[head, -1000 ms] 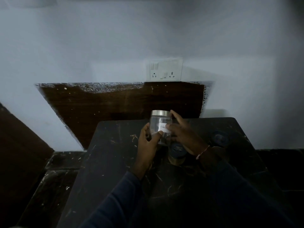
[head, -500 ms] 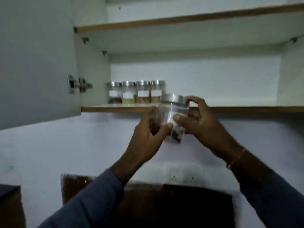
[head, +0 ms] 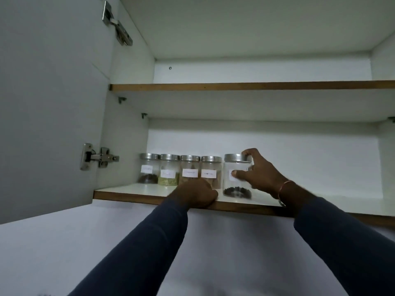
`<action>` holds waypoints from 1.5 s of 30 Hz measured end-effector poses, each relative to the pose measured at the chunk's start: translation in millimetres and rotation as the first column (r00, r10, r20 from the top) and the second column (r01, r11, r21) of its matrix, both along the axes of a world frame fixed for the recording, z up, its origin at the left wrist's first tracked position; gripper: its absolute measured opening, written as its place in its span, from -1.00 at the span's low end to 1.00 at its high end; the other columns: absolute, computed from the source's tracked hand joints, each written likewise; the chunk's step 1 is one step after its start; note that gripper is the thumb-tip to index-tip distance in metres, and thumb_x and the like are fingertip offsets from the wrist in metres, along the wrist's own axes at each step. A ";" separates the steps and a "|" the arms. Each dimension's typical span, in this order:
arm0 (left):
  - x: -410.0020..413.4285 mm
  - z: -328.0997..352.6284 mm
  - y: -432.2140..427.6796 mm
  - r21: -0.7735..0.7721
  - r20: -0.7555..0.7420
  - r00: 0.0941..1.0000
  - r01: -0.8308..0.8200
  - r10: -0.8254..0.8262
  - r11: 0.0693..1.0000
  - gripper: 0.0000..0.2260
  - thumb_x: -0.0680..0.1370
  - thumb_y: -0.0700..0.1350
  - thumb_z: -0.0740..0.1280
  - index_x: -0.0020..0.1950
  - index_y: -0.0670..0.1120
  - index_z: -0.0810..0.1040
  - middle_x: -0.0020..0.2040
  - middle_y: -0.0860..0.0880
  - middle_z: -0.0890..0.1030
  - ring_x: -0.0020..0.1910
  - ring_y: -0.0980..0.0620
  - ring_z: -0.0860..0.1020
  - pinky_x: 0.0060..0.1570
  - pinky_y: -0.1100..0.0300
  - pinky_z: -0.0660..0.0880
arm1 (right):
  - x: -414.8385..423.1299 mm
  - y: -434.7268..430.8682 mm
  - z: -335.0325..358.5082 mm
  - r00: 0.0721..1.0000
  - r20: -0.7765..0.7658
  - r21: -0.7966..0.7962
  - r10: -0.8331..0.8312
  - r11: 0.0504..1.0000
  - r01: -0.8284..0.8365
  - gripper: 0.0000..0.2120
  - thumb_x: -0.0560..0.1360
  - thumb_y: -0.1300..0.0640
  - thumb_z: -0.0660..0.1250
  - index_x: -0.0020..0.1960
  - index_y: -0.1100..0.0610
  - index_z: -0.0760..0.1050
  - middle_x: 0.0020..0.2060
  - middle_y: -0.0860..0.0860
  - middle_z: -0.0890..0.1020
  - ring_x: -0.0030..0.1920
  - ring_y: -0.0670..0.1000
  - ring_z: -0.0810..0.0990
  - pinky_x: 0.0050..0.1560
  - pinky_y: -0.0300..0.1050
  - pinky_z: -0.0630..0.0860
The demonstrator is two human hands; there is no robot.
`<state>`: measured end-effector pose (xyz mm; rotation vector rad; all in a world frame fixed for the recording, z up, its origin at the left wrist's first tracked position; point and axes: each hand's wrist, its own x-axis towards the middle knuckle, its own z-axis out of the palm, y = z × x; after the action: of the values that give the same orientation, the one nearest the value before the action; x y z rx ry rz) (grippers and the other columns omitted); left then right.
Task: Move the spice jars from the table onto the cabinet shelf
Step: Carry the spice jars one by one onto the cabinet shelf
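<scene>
A clear spice jar (head: 236, 184) with a steel lid and dark seeds at its bottom stands on the lower cabinet shelf (head: 132, 190). My right hand (head: 259, 174) grips it, thumb on its label and fingers over the lid. To its left a row of several labelled spice jars (head: 179, 170) stands against the back of the shelf. My left hand (head: 195, 194) rests on the shelf's front edge with fingers curled, holding nothing, just left of the held jar.
The cabinet door (head: 49, 99) hangs open at the left with two metal hinges (head: 97, 157). An upper shelf (head: 245, 86) sits above. The lower shelf extends bare to the right of the held jar. A white wall is below the cabinet.
Both hands lifted the jar from the table up to the cabinet. The jar now stands on the shelf, and my left hand has let go and dropped to the shelf edge.
</scene>
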<state>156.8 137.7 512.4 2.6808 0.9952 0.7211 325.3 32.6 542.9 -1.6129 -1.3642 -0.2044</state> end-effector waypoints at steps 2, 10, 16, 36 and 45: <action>9.4 8.5 1.0 -0.122 -0.156 0.988 -0.003 -0.016 0.993 -0.67 0.53 0.06 0.13 0.17 -0.05 0.52 0.30 -0.12 0.49 0.23 -0.09 0.45 0.27 -0.03 0.36 | 13.0 19.2 7.6 0.999 0.028 -0.086 -0.040 0.995 0.042 -0.50 0.43 0.04 0.47 0.22 0.02 0.26 -0.10 0.04 0.52 -0.16 0.03 0.52 -0.12 -0.08 0.48; 23.0 12.8 7.6 0.007 -0.398 0.905 0.169 -0.152 0.986 -0.81 0.66 -0.14 0.00 0.03 -0.10 0.39 0.22 -0.20 0.48 0.01 -0.03 0.40 0.06 0.12 0.30 | 38.8 85.7 35.7 0.953 0.203 -0.311 -0.223 0.909 0.279 -0.36 0.45 0.03 0.45 0.33 0.18 0.15 0.11 0.18 0.54 0.09 0.17 0.56 0.02 0.00 0.51; 26.0 13.2 8.7 0.150 -0.461 0.880 0.202 -0.112 0.968 -0.69 0.68 -0.21 0.00 0.36 -0.24 0.37 0.36 -0.23 0.41 0.32 -0.14 0.40 0.24 0.13 0.30 | 51.3 108.5 40.0 0.933 0.244 -0.345 -0.265 0.875 0.339 -0.32 0.43 0.00 0.47 0.32 0.20 0.15 -0.15 0.13 0.51 -0.28 0.05 0.48 -0.29 -0.06 0.46; 25.1 12.5 10.7 0.286 -0.541 0.835 0.297 -0.102 0.911 -0.71 0.65 -0.19 0.07 0.34 -0.21 0.38 0.28 -0.25 0.46 0.23 -0.17 0.45 0.18 0.05 0.36 | 19.4 151.3 65.9 0.783 0.577 -0.214 -0.231 0.883 0.418 -0.49 0.47 -0.29 0.28 0.25 0.03 0.54 0.32 0.02 0.49 0.32 0.12 0.44 0.33 0.16 0.37; 27.0 12.8 12.1 0.298 -0.525 0.845 0.295 -0.102 0.908 -0.70 0.66 -0.20 0.04 0.34 -0.24 0.37 0.30 -0.26 0.44 0.26 -0.18 0.43 0.21 0.06 0.33 | 33.3 159.3 63.0 0.821 0.549 -0.250 -0.154 0.908 0.337 -0.52 0.50 -0.17 0.33 0.28 0.11 0.54 0.28 0.07 0.52 0.28 0.11 0.48 0.29 0.01 0.41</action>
<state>183.8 149.8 525.2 3.3464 0.6922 0.1685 358.6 191.9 605.9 -2.1347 -1.6519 -0.6359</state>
